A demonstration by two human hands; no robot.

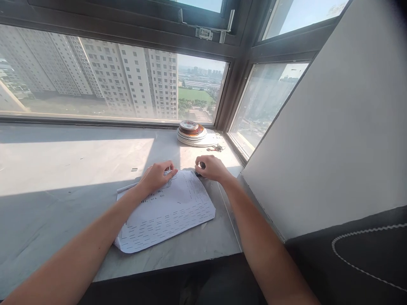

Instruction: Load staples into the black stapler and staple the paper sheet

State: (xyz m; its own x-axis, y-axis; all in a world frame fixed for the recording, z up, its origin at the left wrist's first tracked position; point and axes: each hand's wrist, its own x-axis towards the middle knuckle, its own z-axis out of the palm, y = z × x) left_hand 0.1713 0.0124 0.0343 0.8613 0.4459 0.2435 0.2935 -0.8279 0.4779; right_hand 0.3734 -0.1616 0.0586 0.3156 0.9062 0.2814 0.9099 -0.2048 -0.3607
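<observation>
A stack of printed paper sheets (168, 214) lies on the grey stone windowsill (63, 169) in front of me. My left hand (155, 176) rests on the top left corner of the sheets, fingers curled and pressing down. My right hand (211, 168) sits at the top right corner of the sheets, fingers closed round a small black object (201, 165) that I cannot identify. A thin white pen-like stick (127, 187) lies at the left edge of the paper, under my left wrist.
A pile of plates (193, 133) stands at the back of the sill by the window corner, with a small dark trinket (218, 148) beside it. A tiny dark bit (134, 170) lies left of my hand. A white wall panel (333, 140) rises on the right.
</observation>
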